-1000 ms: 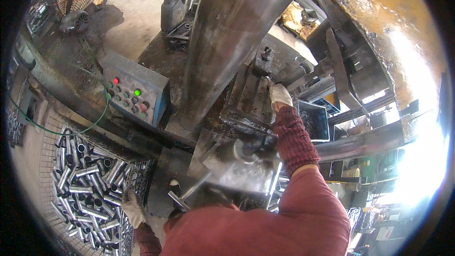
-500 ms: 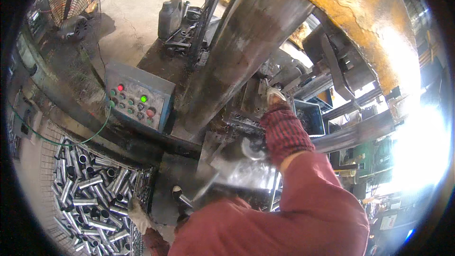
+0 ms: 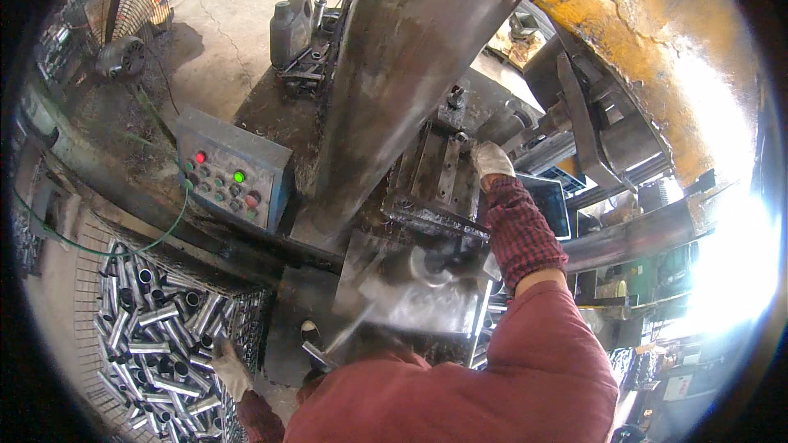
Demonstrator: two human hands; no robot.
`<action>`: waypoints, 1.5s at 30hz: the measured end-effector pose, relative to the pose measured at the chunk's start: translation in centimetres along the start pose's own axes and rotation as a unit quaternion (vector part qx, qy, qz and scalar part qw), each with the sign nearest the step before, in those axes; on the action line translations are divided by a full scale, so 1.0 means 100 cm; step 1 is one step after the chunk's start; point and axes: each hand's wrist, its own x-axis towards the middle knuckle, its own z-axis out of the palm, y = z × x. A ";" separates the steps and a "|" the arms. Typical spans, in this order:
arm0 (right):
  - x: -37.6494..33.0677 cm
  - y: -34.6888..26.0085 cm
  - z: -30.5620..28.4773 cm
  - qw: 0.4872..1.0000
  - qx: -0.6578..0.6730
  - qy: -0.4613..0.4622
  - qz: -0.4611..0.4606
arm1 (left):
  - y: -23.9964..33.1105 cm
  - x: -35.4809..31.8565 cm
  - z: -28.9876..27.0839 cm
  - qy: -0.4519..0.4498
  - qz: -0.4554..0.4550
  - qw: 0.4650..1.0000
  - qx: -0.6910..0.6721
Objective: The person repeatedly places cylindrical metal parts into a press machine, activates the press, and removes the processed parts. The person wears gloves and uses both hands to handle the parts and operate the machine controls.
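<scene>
My right hand (image 3: 491, 161), in a white glove with a red checked cuff, reaches up to the dark metal die block (image 3: 435, 180) of a large press, beside the tall steel column (image 3: 402, 74). Its fingers are hidden against the block, so what it grips cannot be made out. My left hand (image 3: 231, 372), also gloved, is low at the left, at the edge of a wire crate (image 3: 246, 312) holding several short shiny metal tubes (image 3: 156, 336). It appears to close on one tube. A short tube (image 3: 316, 354) sticks out near my chest.
A grey control box (image 3: 234, 176) with red and green buttons sits left of the column. A floor fan (image 3: 123, 16) stands at the far left and a dark jerrycan (image 3: 289, 29) on the concrete floor behind. The yellow press frame (image 3: 624, 41) arches overhead at the right.
My head has dipped closer to the press. My right hand stayed at the die block, shifting slightly up the machine. My left hand came into view at the tube crate.
</scene>
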 end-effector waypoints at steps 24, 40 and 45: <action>-0.010 0.008 0.009 0.999 0.043 -0.013 -0.030 | 0.015 -0.021 0.018 -0.003 -0.032 0.999 0.032; -0.013 -0.027 -0.007 0.998 0.022 0.034 -0.049 | 0.007 -0.038 0.008 0.030 -0.032 0.999 -0.025; -0.011 -0.037 -0.021 0.954 0.277 -0.073 0.094 | 0.005 -0.037 -0.001 0.005 -0.026 0.999 0.028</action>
